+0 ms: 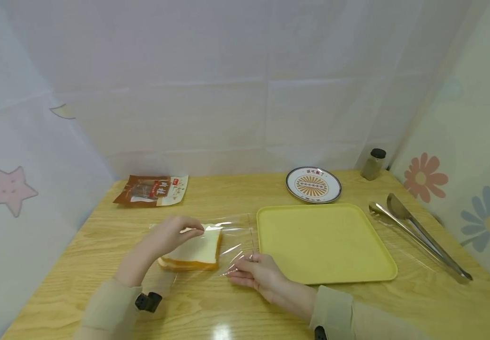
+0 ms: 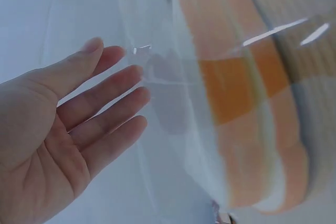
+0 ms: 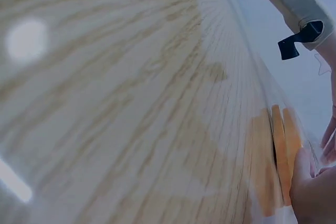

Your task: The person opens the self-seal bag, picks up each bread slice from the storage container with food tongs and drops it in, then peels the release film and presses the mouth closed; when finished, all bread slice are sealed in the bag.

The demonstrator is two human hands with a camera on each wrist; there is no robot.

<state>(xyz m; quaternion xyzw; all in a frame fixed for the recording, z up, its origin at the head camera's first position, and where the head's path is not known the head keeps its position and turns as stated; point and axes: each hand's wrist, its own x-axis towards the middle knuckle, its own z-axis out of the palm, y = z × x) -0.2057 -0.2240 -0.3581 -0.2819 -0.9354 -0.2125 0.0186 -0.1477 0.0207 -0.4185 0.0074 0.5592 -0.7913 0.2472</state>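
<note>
White bread slices [image 1: 200, 246] with orange-brown crusts lie stacked on the table, under clear plastic that looks like a bag [image 1: 237, 236]. Above the stack, my left hand [image 1: 172, 234] brings thumb and forefinger together at the plastic. Its other fingers extend loosely in the left wrist view, beside the crusts [image 2: 231, 93]. My right hand [image 1: 259, 274] pinches the near right corner of the plastic, between the bread and a yellow tray [image 1: 325, 245]. In the right wrist view its thumb [image 3: 301, 182] overlaps the crust edges.
Behind the bread lies a brown and cream food packet [image 1: 153, 190]. A patterned plate [image 1: 313, 185] stands beyond the tray, with a black-lidded jar [image 1: 373, 164] at the back right corner. Metal tongs [image 1: 419, 238] lie right of the tray. Fabric walls enclose the table.
</note>
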